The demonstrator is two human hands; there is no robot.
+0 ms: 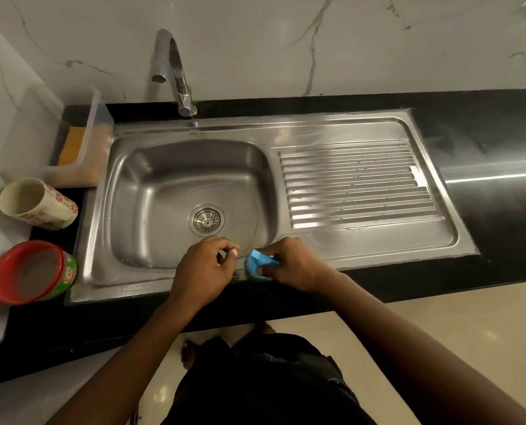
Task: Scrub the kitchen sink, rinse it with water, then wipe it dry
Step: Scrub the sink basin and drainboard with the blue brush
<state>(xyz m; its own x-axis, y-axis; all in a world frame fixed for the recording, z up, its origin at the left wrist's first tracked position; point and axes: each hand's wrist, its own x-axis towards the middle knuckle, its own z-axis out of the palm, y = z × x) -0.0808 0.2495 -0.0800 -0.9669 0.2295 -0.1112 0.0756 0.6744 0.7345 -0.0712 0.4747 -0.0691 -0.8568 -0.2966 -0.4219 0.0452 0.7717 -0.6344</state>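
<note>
Black counter [501, 142], steel sink [151, 185]: right hand [295, 265] at near rim, fingers gripping blue cloth [260, 263], likely for wiping; left hand [203, 268] fingers curled, contents unclear.

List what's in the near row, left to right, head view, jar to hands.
red-rimmed jar → left hand → blue item → right hand, which grips the blue item

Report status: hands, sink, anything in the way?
Right hand grips blue item at sink front rim. Left hand beside it, fingers curled, hold unclear. No water from tap. Mug and jar sit left, off the basin.
</note>
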